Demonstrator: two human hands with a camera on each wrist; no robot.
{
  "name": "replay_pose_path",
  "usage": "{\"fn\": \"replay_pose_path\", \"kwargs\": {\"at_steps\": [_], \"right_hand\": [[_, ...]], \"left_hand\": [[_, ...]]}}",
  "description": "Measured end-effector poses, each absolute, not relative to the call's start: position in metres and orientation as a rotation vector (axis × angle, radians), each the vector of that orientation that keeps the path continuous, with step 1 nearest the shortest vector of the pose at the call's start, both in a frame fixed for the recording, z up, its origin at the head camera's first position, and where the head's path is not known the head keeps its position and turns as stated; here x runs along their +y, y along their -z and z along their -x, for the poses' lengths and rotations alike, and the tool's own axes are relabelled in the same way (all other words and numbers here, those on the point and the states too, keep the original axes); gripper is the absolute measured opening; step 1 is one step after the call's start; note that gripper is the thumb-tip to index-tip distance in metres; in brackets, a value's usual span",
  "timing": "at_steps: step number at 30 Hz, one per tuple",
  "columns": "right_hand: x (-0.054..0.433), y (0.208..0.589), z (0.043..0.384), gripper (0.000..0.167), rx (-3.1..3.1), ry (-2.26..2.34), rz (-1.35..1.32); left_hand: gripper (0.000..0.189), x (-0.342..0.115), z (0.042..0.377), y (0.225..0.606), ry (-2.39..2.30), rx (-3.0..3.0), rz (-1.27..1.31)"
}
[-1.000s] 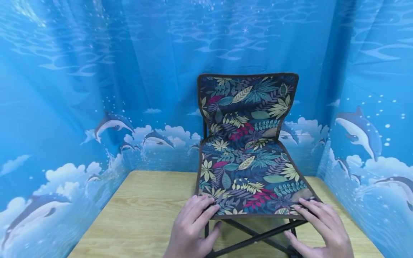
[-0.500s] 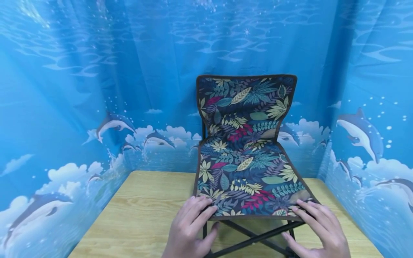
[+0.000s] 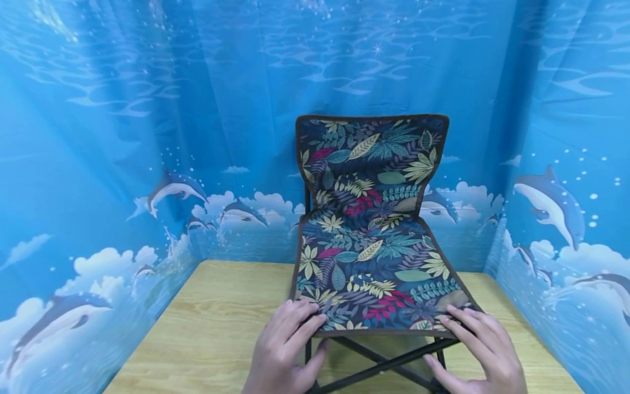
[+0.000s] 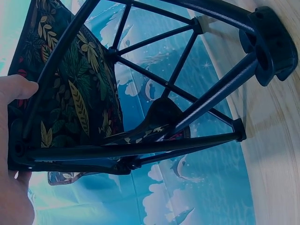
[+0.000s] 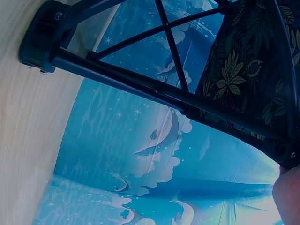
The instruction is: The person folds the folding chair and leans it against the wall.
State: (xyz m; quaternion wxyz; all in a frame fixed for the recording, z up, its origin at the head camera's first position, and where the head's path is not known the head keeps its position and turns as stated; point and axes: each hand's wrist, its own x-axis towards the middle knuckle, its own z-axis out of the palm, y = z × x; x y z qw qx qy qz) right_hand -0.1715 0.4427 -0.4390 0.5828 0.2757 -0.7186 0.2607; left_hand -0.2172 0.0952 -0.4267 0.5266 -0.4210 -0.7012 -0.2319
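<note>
While I run this from afar, my left hand (image 3: 285, 350) and right hand (image 3: 484, 355) have the folding chair (image 3: 376, 268) by its two front corners, each grip clasping the edge, fingers over, thumb under, probably to steady it evenly. It's upright on the table (image 3: 221, 306), facing me, presumably for easy reach. And what fabric: dark, leafy, splashed yellow, teal and magenta, brown-edged, over black crossed bars (image 3: 386, 364)!

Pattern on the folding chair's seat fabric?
Leaf print on the seat fabric: cream, teal, green, purple and magenta leaves on dark blue. Clearest in the head view.
</note>
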Motion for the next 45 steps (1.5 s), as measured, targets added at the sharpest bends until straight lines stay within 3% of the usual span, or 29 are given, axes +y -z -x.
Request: {"fn": "replay_pose_path", "kwargs": {"at_steps": [45], "right_hand": [[0.4485, 0.4463, 0.1756, 0.063, -1.673, -0.615, -0.637]], "left_hand": [[0.039, 0.102, 0.215, 0.4255, 0.609, -1.641, 1.017]]}}
